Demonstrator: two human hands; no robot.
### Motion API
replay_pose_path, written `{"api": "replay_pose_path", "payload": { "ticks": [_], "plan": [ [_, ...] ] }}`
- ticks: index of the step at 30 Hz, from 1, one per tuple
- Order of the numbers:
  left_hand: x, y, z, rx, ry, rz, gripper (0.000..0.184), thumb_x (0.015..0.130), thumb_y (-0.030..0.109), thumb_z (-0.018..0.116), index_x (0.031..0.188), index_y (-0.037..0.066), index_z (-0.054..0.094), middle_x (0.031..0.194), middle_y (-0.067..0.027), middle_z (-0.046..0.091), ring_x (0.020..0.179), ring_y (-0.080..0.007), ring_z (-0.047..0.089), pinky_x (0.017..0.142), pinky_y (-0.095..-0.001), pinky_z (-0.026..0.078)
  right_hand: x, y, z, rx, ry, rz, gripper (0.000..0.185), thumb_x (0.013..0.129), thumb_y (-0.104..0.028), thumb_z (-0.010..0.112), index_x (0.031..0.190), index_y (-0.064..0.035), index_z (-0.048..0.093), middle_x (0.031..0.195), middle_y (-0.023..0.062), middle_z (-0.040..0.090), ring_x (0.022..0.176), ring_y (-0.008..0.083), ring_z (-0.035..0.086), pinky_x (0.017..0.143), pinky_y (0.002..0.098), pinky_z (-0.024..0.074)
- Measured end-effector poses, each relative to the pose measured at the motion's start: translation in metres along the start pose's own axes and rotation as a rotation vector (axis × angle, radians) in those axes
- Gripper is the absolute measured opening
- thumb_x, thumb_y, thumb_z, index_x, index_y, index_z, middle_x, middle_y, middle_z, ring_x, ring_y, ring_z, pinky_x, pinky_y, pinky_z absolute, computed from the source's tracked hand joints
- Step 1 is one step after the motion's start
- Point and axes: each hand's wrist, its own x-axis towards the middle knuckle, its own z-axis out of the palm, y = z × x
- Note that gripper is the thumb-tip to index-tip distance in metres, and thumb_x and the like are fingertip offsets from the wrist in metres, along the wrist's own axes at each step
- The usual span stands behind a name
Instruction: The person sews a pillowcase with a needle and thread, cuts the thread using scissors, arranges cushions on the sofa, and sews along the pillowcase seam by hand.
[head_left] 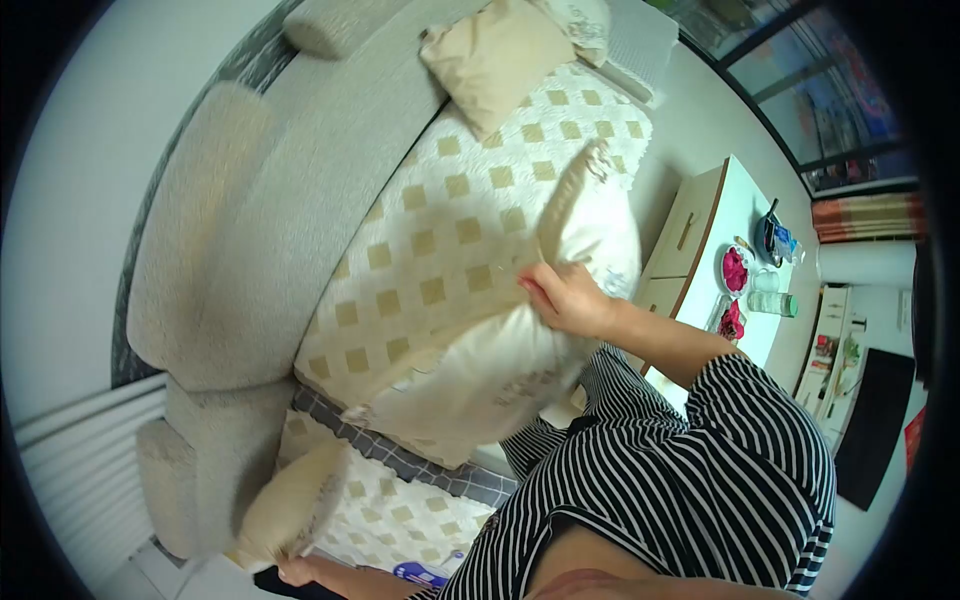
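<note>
My right hand (568, 298) is closed around a cream satin cushion (490, 370), gathering its fabric near the middle so that it bulges on both sides. The cushion hangs over the sofa seat and is slightly blurred. At the lower left, my left hand (297, 571) grips the corner of a beige cushion (290, 500). This second cushion is beside the sofa's end section. Beneath both is a white seat cover (430, 250) with tan squares. Another beige cushion (500, 60) rests at the far end of the seat.
The grey sofa backrest (270, 220) runs along the left. To the right stands a white coffee table (715, 230) with drawers, bearing a plate of pink pieces (735, 270), a glass jar (770, 303) and a dark pan-like item (772, 238). A blue-and-white item (420, 574) lies near my left forearm.
</note>
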Motion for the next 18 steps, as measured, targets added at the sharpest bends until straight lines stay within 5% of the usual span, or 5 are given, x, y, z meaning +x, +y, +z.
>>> {"api": "replay_pose_path", "payload": {
  "ticks": [1, 3, 7, 9, 18],
  "plan": [
    [-0.016, 0.017, -0.019, -0.739, 0.118, -0.292, 0.017, 0.074, 0.004, 0.071, 0.084, -0.009, 0.067, 0.089, -0.0177, 0.068, 0.076, -0.0271, 0.068, 0.059, -0.0397, 0.056, -0.014, 0.006, -0.018, -0.030, -0.034, 0.028, 0.014, 0.090, -0.009, 0.062, 0.102, -0.0041, 0.056, 0.067, 0.0141, 0.062, 0.057, 0.0343, 0.062, 0.050, 0.0436, 0.0487],
    [-0.046, 0.059, -0.057, -1.031, 0.120, -0.227, 0.013, 0.073, 0.002, 0.067, 0.079, -0.010, 0.067, 0.088, -0.0175, 0.068, 0.073, -0.0270, 0.066, 0.058, -0.0396, 0.055, -0.041, 0.030, -0.069, -0.018, -0.003, 0.027, 0.014, 0.090, -0.009, 0.062, 0.101, -0.0038, 0.055, 0.067, 0.0143, 0.062, 0.057, 0.0342, 0.063, 0.051, 0.0434, 0.0492],
    [-0.126, 0.151, -0.099, -0.886, 0.019, -0.041, 0.010, 0.071, -0.001, 0.062, 0.072, -0.009, 0.057, 0.078, -0.0176, 0.063, 0.066, -0.0268, 0.062, 0.054, -0.0390, 0.050, -0.088, 0.100, -0.159, 0.000, 0.089, 0.010, 0.015, 0.088, -0.007, 0.064, 0.100, -0.0042, 0.054, 0.068, 0.0134, 0.063, 0.059, 0.0333, 0.064, 0.051, 0.0424, 0.0502],
    [-0.168, 0.183, -0.097, -1.119, -0.185, -0.212, 0.010, 0.072, -0.003, 0.062, 0.068, -0.008, 0.055, 0.079, -0.0181, 0.062, 0.069, -0.0263, 0.062, 0.056, -0.0368, 0.050, -0.110, 0.136, -0.200, -0.004, 0.105, 0.032, 0.016, 0.087, -0.006, 0.065, 0.099, -0.0044, 0.055, 0.070, 0.0127, 0.064, 0.060, 0.0321, 0.064, 0.053, 0.0417, 0.0509],
    [-0.506, 0.453, -0.225, -1.362, -0.561, -0.148, 0.008, 0.079, -0.004, 0.060, 0.083, -0.007, 0.054, 0.087, -0.0169, 0.062, 0.070, -0.0228, 0.061, 0.056, -0.0349, 0.049, -0.139, 0.293, -0.403, -0.103, 0.523, -0.101, 0.023, 0.082, 0.005, 0.063, 0.099, -0.0035, 0.052, 0.079, 0.0110, 0.066, 0.060, 0.0284, 0.064, 0.054, 0.0379, 0.0523]
  ]
}}
